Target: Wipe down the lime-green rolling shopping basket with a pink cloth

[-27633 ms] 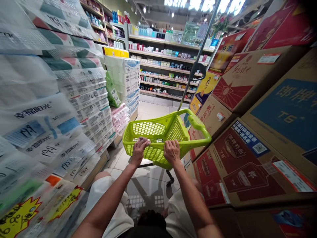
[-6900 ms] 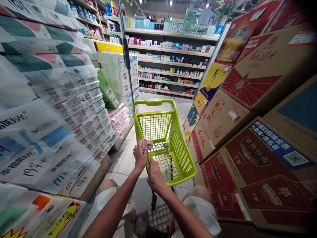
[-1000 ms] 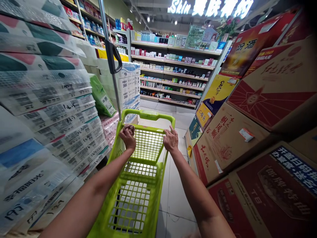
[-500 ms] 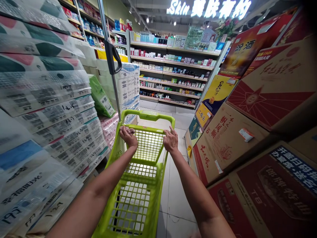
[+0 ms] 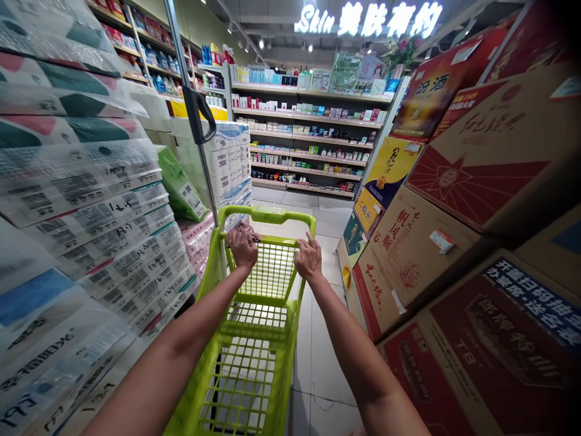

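A lime-green plastic shopping cart (image 5: 290,327) with a grid floor and grid end panel stands in front of me. My left hand (image 5: 244,247) is closed on a crumpled brownish cloth (image 5: 240,232), pressed against the bar on top of the grid panel, near the cart's left side. At the right end of that bar, my right hand (image 5: 309,257) has its fingers wrapped round the cart's corner. From the left side of the cart rises a metal pole (image 5: 210,188) with a dark grey handle loop (image 5: 200,118).
Stacked packs of tissue paper (image 5: 104,200) rise close on the left. Cardboard liquor boxes (image 5: 426,242) are piled on the right. Shelves of skincare goods (image 5: 308,130) stand ahead, across a tiled floor (image 5: 324,339).
My left hand has shifted slightly right along the bar with the cloth. My right hand keeps its hold on the corner. The view has turned slightly.
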`<action>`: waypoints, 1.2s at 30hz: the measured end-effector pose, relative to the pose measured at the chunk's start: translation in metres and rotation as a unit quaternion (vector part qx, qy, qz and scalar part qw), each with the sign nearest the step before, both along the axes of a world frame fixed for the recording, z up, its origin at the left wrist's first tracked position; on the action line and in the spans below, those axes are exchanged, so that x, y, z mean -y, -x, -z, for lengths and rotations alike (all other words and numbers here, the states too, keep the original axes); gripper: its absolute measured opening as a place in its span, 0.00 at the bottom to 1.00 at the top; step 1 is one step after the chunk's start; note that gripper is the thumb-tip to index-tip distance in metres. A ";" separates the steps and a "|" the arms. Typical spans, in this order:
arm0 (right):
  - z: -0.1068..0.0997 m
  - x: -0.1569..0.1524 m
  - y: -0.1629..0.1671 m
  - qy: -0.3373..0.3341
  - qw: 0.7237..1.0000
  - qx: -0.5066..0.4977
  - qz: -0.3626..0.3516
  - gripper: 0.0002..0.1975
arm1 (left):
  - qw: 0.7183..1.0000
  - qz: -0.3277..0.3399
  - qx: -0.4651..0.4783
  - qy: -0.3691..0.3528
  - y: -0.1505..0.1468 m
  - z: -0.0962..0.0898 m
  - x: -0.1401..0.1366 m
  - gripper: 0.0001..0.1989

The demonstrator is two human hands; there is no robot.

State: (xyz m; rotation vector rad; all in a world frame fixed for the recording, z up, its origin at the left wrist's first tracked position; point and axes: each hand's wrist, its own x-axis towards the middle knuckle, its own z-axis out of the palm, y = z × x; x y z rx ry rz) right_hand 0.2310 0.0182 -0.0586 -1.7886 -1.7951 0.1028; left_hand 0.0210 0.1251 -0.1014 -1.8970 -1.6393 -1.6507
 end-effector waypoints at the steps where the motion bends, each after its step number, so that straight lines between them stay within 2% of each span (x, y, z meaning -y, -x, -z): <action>1: 0.001 0.000 0.001 -0.008 1.000 -0.004 0.004 0.29 | 0.999 0.027 -0.023 -0.011 -0.011 0.002 0.003 0.24; 5: 0.011 0.004 0.005 -0.061 0.995 -0.028 0.076 0.34 | 0.976 0.156 -0.149 -0.008 -0.060 0.007 0.018 0.23; 7: 0.020 0.010 0.006 -0.053 0.989 -0.053 0.125 0.36 | 0.960 0.195 -0.203 0.005 -0.076 0.003 0.021 0.24; 9: 0.030 0.017 0.004 -0.021 0.984 -0.079 0.158 0.36 | 0.949 0.217 -0.228 0.017 -0.076 -0.005 0.018 0.26; 12: 0.039 0.026 0.000 0.011 0.983 -0.089 0.158 0.35 | 0.952 0.211 -0.216 0.055 -0.047 -0.018 0.004 0.27; 15: 0.039 0.027 -0.005 0.017 0.989 -0.075 0.127 0.33 | 0.958 0.146 -0.219 0.109 0.006 -0.033 -0.010 0.27; 18: 0.036 0.022 -0.009 0.015 0.992 -0.060 0.110 0.32 | 0.944 0.105 -0.276 0.148 0.062 -0.048 -0.014 0.26; 21: 0.031 0.016 -0.015 0.022 0.992 -0.054 0.111 0.33 | 0.932 0.141 -0.293 0.157 0.101 -0.059 -0.005 0.19; 23: 0.025 0.014 -0.021 0.035 0.992 -0.049 0.109 0.33 | 0.935 0.173 -0.274 0.146 0.114 -0.058 0.009 0.16; 25: 0.018 0.016 -0.025 0.049 0.992 -0.039 0.111 0.33 | 0.948 0.175 -0.227 0.135 0.118 -0.047 0.031 0.15; 27: 0.011 0.024 -0.025 0.060 0.991 -0.025 0.113 0.33 | 0.962 0.163 -0.177 0.131 0.117 -0.028 0.062 0.17; 29: 0.006 0.040 -0.015 0.066 0.993 -0.010 0.101 0.32 | 0.973 0.153 -0.122 0.120 0.115 -0.001 0.099 0.20; 32: 0.006 0.080 0.022 0.083 0.996 0.026 0.029 0.30 | 0.988 0.108 0.022 0.105 0.108 0.041 0.154 0.23; 34: 0.015 0.116 0.057 0.120 0.991 0.043 -0.049 0.29 | 0.979 0.093 0.126 0.128 0.101 0.060 0.182 0.24; 36: 0.028 0.155 0.094 0.158 0.979 0.044 -0.123 0.28 | 0.953 0.116 0.232 0.157 0.089 0.067 0.198 0.23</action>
